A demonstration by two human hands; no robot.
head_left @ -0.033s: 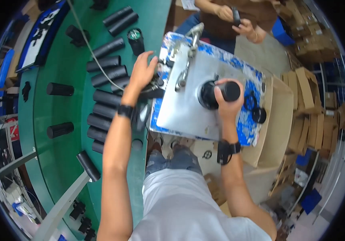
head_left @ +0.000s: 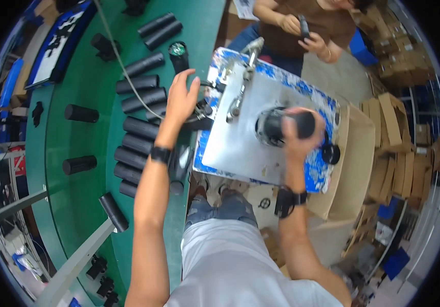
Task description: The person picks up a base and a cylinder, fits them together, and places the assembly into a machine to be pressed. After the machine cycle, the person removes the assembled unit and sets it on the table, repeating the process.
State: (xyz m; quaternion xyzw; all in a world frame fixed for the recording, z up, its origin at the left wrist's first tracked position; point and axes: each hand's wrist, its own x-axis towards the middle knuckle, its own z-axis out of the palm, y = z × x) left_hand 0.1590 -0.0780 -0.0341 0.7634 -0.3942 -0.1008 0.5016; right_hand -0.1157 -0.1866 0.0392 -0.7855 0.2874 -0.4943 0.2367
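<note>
My right hand (head_left: 297, 147), smeared by motion, is closed round a black cylinder (head_left: 303, 124). The cylinder lies over a round black fixture (head_left: 267, 128) on a bare metal plate (head_left: 235, 148); whether the two touch is unclear. My left hand (head_left: 180, 102) is open, fingers stretched out, at the plate's left edge. Just right of its fingers is a dark fitting (head_left: 215, 86). A metal linkage (head_left: 236, 102) runs along the plate's left part. Beyond my left fingertips, an upright black cylinder (head_left: 178, 55) shows a greenish, shiny end.
Several black cylinders (head_left: 137, 129) lie on the green table (head_left: 84, 138) at left, with a pale hose (head_left: 120, 66) across. Right of the worn blue board (head_left: 313, 176) stand a black ring (head_left: 330, 153) and a beige bin (head_left: 353, 169). Opposite, another person's hands (head_left: 312, 43) hold a small dark part.
My right hand has shifted a little to the right with the black cylinder and is now blurred. My left hand stays by the plate's edge. The whole view has shifted slightly.
</note>
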